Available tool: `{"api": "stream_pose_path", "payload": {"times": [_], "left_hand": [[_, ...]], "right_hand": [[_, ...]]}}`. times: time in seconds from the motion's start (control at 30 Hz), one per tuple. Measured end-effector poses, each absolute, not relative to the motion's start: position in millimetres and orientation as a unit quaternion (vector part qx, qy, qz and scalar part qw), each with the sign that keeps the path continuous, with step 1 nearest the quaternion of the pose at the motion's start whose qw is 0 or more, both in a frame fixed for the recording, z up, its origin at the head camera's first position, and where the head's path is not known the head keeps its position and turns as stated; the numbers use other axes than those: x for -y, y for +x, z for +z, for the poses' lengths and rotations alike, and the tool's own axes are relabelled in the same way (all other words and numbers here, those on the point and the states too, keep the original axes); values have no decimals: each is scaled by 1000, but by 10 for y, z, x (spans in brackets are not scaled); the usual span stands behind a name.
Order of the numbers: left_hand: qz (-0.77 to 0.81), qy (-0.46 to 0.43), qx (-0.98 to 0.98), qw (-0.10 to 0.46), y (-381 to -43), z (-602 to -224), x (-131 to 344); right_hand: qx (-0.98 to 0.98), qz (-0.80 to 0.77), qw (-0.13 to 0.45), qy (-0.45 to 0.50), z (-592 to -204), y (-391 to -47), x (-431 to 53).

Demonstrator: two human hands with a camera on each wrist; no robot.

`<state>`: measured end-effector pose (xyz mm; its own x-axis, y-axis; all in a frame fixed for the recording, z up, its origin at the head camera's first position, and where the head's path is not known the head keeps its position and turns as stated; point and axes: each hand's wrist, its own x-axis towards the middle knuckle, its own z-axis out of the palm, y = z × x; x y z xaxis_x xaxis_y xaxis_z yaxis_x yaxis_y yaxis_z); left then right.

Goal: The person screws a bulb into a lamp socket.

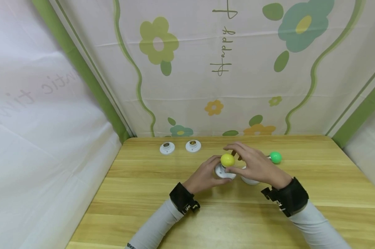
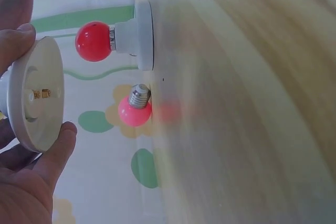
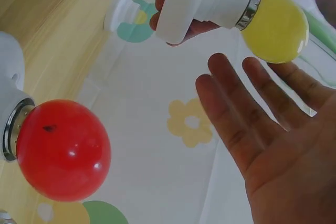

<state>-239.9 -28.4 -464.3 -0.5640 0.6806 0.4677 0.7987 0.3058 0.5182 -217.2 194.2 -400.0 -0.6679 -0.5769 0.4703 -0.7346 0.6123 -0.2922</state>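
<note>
My left hand [image 1: 203, 177] grips a round white lamp socket [image 1: 225, 173] by its base, lifted off the table; its underside with brass contacts shows in the left wrist view. A yellow bulb [image 3: 275, 27] sits in this socket, with a strip of its metal cap showing. Around the bulb hovers my right hand [image 1: 259, 166], its fingers spread and loosely bent; in the right wrist view a fingertip overlaps the bulb's edge, and I cannot tell whether it touches. Close by, a red bulb [image 3: 63, 150] stands in another white socket [image 1: 250, 181], mostly hidden by the right hand in the head view.
Two white sockets without bulbs, one left [image 1: 167, 148] and one right [image 1: 193, 146], stand near the table's back edge. A green bulb [image 1: 275, 157] lies to the right. The left wrist view shows a loose pink bulb [image 2: 134, 113]. Behind the wooden table [image 1: 137, 193] hangs a flowered curtain [image 1: 187, 86].
</note>
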Motion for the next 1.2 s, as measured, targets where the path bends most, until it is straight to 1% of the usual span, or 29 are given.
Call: {"api": "stream_pose_path", "payload": {"times": [0.13, 0.27, 0.5, 0.83, 1.03, 1.2], "left_hand": [[-371, -461, 803, 79, -2400, -4637, 292], [-370, -468, 798, 82, -2405, -4639, 293], [-371, -468, 798, 79, -2404, -4644, 292], [-373, -462, 801, 73, -2402, -4650, 291], [-365, -465, 803, 77, -2401, -4669, 285], [-366, -466, 802, 79, -2397, -4665, 278]], "right_hand": [[869, 262, 139, 397, -3988, -2165, -1954], [855, 269, 135, 422, -3993, -2171, -1959], [848, 270, 148, 432, -4003, -2184, -1973], [845, 248, 184, 437, -4002, -2198, -1978], [848, 248, 185, 431, -4009, -2203, -1974], [850, 240, 199, 425, -4006, -2206, -1965]]}}
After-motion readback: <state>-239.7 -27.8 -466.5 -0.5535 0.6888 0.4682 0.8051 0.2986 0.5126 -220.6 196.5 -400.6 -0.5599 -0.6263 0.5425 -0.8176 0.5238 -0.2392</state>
